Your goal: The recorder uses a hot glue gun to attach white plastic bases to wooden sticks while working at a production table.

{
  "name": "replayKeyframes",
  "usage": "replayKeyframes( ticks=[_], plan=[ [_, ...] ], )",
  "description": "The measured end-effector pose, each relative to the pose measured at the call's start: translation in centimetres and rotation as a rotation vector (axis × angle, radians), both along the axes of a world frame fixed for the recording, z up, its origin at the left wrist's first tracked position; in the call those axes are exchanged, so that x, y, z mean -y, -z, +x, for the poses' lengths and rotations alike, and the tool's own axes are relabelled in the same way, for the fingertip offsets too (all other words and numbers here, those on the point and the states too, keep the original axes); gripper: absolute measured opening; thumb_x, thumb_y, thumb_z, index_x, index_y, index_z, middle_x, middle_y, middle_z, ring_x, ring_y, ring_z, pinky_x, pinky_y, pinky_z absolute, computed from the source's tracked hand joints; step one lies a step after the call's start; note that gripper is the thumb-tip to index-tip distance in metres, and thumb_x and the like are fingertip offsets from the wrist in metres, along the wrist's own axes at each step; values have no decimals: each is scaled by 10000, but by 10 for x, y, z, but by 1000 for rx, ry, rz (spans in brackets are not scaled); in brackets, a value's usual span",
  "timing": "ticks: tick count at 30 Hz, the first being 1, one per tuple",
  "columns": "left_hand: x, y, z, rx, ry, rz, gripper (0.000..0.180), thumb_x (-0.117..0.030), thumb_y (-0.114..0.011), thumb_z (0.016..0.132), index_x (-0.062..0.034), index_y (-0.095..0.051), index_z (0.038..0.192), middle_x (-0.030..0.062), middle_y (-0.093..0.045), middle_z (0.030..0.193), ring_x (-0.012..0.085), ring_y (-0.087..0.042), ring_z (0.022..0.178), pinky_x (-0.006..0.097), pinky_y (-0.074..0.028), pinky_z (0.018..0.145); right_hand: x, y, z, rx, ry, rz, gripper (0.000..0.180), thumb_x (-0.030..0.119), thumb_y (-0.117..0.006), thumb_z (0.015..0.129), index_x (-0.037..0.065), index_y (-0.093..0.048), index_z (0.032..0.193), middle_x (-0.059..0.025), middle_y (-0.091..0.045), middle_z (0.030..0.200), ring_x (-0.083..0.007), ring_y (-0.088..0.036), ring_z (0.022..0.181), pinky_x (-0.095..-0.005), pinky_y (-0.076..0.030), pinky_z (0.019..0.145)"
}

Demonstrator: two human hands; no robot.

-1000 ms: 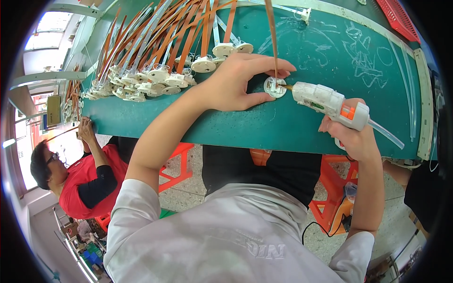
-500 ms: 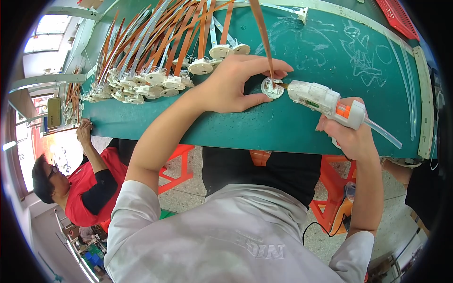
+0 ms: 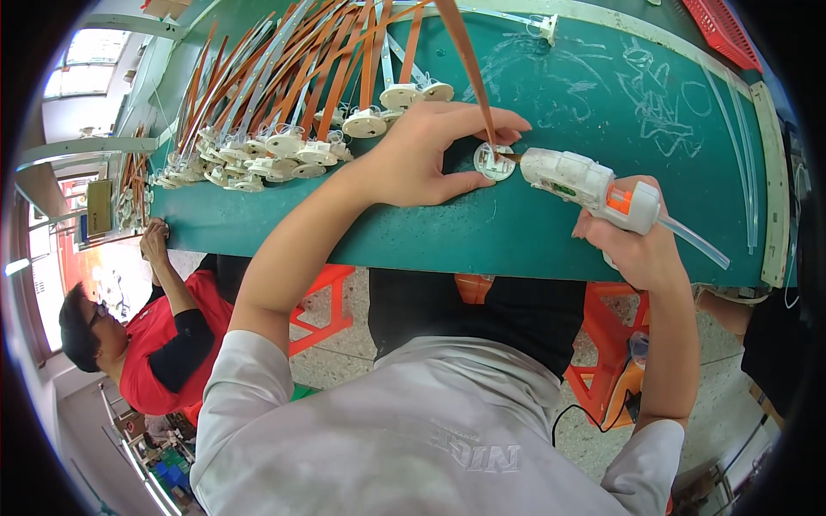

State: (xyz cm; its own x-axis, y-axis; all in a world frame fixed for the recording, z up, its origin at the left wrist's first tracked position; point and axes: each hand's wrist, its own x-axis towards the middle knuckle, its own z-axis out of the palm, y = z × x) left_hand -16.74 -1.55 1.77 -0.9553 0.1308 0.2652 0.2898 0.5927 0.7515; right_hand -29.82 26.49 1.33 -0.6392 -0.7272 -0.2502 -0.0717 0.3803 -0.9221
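My right hand (image 3: 631,239) is closed round the grip of a white glue gun (image 3: 568,176). A clear glue stick (image 3: 695,243) sticks out of the gun's back end. Its dark nozzle reaches the middle of a small round white plastic base (image 3: 494,163), where a long brown strip (image 3: 470,64) stands up. My left hand (image 3: 434,155) curves round the base from the left, with the thumb at its near edge and the fingers by the strip, steadying it on the green table (image 3: 413,236).
Many similar white bases with brown strips (image 3: 284,95) lie heaped at the far left. Clear glue sticks (image 3: 742,155) lie along the right side, near a red basket (image 3: 721,33). A person in red (image 3: 172,353) sits at the left. Dried glue strands (image 3: 658,95) mark the tabletop.
The glue gun and the base have shifted very slightly left. The brown strip's upper end has swung left. The nozzle stays at the base.
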Motion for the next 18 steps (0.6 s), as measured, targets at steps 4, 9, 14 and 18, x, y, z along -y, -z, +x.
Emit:
replayKeyframes(
  ticks=[4,9,14,18],
  plan=[
    [0,2,0,-11,-3,-11,639,-22,-812,709,-82,-619,1315,102,-740,1081,258,-717,1036,358,-522,909,-1,-3,-1,6,-8,8,406,158,-811,732,-16,-609,1038,-139,-566,1068,-225,-639,905,-361,-528,805],
    [0,-5,0,46,8,1,617,16,-794,742,-42,-610,1328,127,-708,1170,256,-700,1094,355,-549,928,-5,-4,-4,-8,-24,24,359,150,-809,722,-2,-627,991,-143,-566,1055,-242,-628,909,-372,-517,810],
    [-1,-7,1,101,9,-16,598,64,-776,772,0,-602,1341,152,-677,1266,253,-686,1151,348,-581,956,-6,5,-3,-73,-68,-45,346,158,-807,716,22,-648,992,-141,-562,1041,-278,-604,936,-388,-499,835],
    [0,-6,2,100,9,-22,599,64,-778,768,0,-605,1337,150,-678,1263,251,-686,1151,348,-579,959,-7,10,-1,-86,-45,-84,355,156,-808,715,20,-645,998,-138,-562,1040,-273,-604,933,-383,-502,830]
  ],
)
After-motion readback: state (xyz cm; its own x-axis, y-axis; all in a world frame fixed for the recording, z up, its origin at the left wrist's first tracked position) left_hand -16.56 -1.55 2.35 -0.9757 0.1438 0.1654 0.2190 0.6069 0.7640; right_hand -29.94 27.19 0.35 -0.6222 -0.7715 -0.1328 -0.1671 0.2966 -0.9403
